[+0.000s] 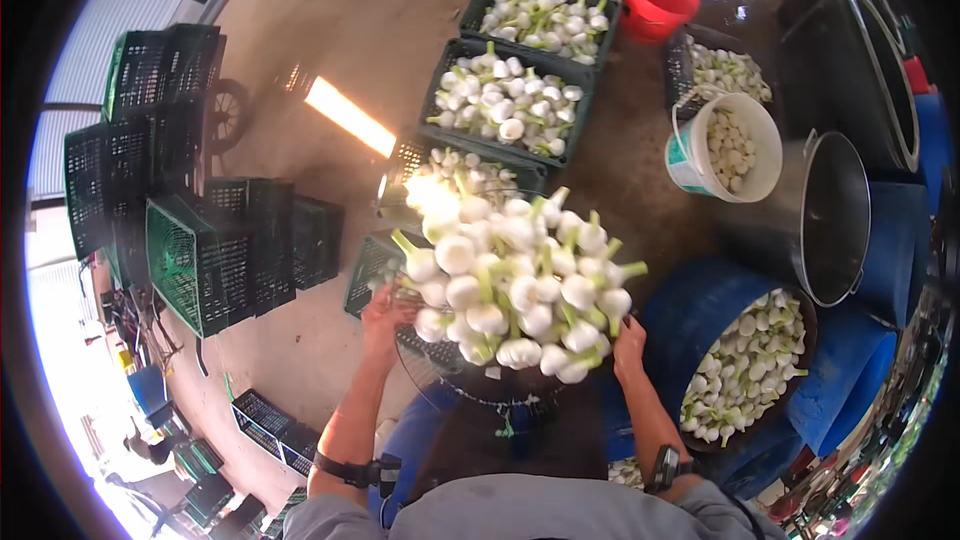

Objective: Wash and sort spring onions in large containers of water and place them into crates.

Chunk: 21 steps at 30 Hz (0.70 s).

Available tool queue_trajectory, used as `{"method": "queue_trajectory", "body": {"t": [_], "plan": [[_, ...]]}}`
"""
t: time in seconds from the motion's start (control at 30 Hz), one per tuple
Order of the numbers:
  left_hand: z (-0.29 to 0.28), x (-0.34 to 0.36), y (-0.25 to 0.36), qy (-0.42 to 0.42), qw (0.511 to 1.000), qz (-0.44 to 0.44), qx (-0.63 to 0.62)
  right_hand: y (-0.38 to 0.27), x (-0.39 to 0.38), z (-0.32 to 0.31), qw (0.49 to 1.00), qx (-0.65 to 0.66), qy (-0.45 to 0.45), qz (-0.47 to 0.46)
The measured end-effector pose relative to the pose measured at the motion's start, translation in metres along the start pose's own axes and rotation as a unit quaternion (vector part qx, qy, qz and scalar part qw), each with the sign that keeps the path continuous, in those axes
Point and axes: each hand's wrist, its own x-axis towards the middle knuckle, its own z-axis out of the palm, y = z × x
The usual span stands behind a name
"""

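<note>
In front of my body I hold up a container heaped with white garlic bulbs [520,280] with short green stems. The bulbs hide most of the container, so its kind does not show clearly. My left hand [388,315] is closed on its left side. On the right side, my right hand [630,345] grips it, its fingers partly hidden. Just beyond the heap, a crate [535,177] holds more garlic, with two fuller dark green crates [585,135] [612,35] behind it.
At the right stand a blue barrel [670,340] of garlic, a white bucket [690,175] with bulbs inside, a dark metal tub [840,220] and a red bucket [660,0]. Stacked green crates [200,260] rise at the left. A bright light strip [350,118] crosses the floor.
</note>
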Motion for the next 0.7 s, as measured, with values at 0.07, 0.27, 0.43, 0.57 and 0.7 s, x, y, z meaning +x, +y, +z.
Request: {"method": "queue_trajectory", "body": {"t": [0.07, 0.27, 0.43, 0.57, 0.7], "plan": [[-0.011, 0.026, 0.026, 0.049, 0.998, 0.004, 0.026, -0.013, 0.033, 0.044, 0.994, 0.030, -0.095, 0.046], [-0.064, 0.195, 0.047, 0.046, 0.994, -0.086, 0.057, -0.034, 0.139, 0.168, 0.869, 0.050, -0.342, 0.354], [-0.093, 0.245, 0.039, 0.150, 0.971, -0.183, 0.025, -0.003, 0.136, 0.209, 0.881, 0.030, -0.285, 0.377], [-0.095, 0.213, 0.039, 0.126, 0.973, -0.158, 0.114, -0.019, 0.097, 0.191, 0.894, 0.012, -0.265, 0.362], [-0.065, 0.148, 0.053, 0.113, 0.965, -0.173, 0.160, -0.005, 0.063, 0.137, 0.870, 0.030, -0.300, 0.390]]}}
